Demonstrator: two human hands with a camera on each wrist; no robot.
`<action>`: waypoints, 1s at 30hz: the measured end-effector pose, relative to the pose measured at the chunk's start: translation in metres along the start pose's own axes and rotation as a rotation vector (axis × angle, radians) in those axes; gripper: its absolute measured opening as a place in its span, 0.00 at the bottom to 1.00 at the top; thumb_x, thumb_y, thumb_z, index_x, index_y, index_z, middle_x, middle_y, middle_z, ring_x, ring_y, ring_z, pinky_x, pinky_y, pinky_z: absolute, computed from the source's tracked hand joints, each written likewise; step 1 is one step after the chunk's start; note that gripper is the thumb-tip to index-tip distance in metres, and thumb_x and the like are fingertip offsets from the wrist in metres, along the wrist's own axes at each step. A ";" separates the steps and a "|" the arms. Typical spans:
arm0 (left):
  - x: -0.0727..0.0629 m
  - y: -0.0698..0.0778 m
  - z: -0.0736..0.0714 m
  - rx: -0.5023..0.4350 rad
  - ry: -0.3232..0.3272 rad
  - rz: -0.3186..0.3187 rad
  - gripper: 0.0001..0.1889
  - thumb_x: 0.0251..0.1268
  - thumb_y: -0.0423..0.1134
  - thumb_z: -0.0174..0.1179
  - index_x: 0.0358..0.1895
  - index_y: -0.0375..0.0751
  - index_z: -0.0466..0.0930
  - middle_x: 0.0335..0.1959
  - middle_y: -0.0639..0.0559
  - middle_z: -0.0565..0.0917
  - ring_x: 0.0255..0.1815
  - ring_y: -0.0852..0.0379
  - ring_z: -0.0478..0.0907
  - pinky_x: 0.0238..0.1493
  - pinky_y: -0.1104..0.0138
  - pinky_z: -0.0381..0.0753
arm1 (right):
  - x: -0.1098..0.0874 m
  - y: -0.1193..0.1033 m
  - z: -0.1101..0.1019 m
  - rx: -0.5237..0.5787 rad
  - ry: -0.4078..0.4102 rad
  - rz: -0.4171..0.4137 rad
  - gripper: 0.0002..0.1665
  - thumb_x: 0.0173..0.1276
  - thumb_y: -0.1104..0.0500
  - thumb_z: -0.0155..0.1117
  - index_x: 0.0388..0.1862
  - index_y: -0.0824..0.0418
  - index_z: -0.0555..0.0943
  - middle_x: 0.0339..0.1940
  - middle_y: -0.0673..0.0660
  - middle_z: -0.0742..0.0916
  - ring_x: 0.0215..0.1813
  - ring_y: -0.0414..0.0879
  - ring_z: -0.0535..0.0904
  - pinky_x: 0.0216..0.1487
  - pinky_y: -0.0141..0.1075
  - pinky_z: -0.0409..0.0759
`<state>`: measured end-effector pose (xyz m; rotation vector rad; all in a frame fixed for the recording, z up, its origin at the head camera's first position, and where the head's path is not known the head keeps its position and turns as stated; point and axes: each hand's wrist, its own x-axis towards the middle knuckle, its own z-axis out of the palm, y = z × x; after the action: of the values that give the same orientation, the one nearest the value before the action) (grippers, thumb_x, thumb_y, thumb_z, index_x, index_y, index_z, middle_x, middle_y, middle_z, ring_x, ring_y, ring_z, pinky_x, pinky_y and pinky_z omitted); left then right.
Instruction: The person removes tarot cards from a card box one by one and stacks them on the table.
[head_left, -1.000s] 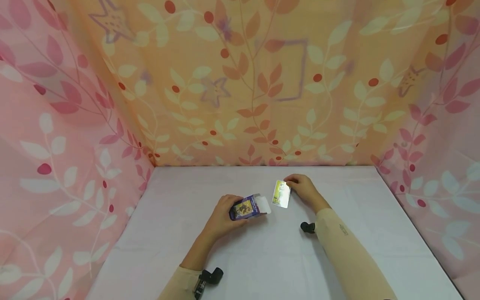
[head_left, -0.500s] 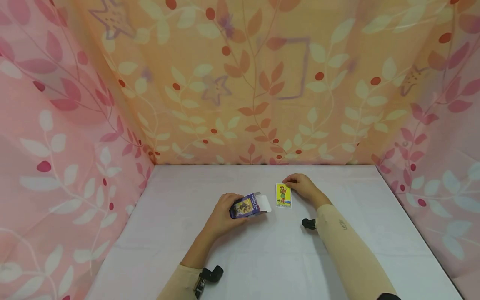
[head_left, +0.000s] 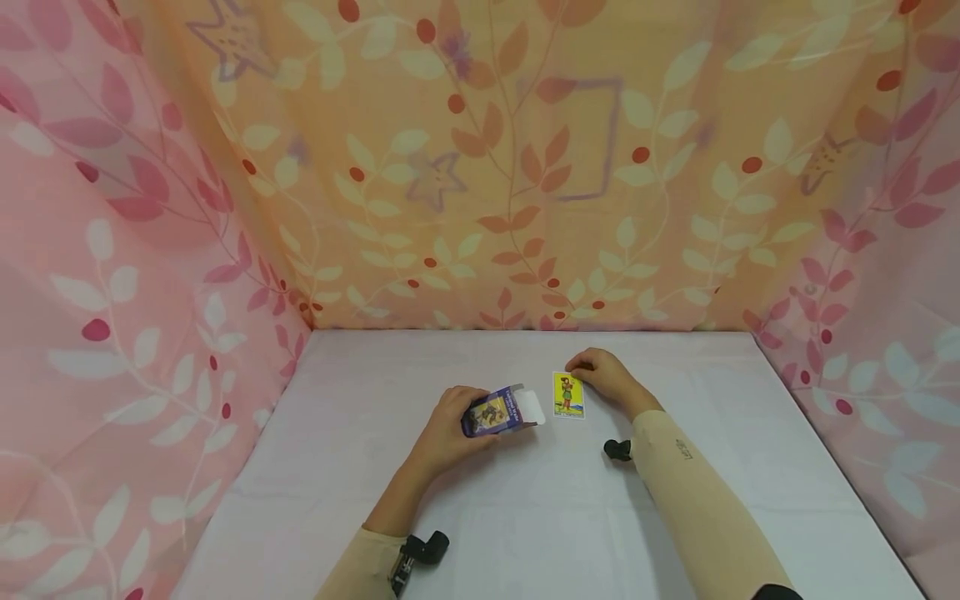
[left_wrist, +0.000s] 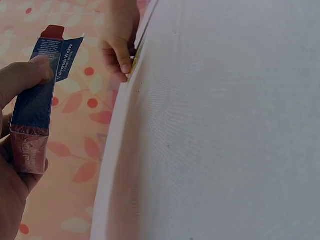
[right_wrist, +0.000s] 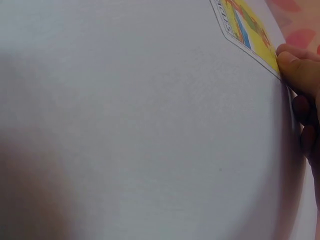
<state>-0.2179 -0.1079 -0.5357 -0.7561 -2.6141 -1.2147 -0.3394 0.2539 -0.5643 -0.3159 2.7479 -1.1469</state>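
My left hand (head_left: 447, 429) grips a blue tarot card box (head_left: 492, 414) with a picture on its front. Its end flap stands out, with the mouth turned toward the right. Thumb and fingers press the box's two sides in the left wrist view, where the box (left_wrist: 36, 95) shows blue and red faces. My right hand (head_left: 611, 379) pinches a yellow tarot card (head_left: 568, 395) by its upper right edge. A standing figure is printed on the card, face up. In the right wrist view the card (right_wrist: 247, 27) appears low over the white cloth or touching it; I cannot tell which.
A white cloth-covered table (head_left: 525, 517) lies under both hands. Floral curtains surround it: an orange one (head_left: 480, 167) along the back edge and pink ones (head_left: 127, 358) at the sides. Black wrist cameras (head_left: 426, 548) sit on both sleeves.
The card was tilted and bright with glare; its face now shows plainly, and it has come slightly right and down. The left hand and box have barely moved.
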 end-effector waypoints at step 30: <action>-0.002 0.003 -0.006 -0.010 0.005 -0.052 0.37 0.49 0.48 0.81 0.65 0.50 0.76 0.61 0.55 0.77 0.63 0.54 0.71 0.65 0.50 0.75 | -0.038 -0.032 0.005 0.022 0.239 -0.027 0.11 0.75 0.57 0.64 0.51 0.58 0.86 0.44 0.56 0.85 0.47 0.51 0.77 0.50 0.44 0.75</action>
<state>-0.2151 -0.1117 -0.5309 -0.6905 -2.6413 -1.2431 -0.2976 0.2383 -0.5432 -0.2266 2.9397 -1.2979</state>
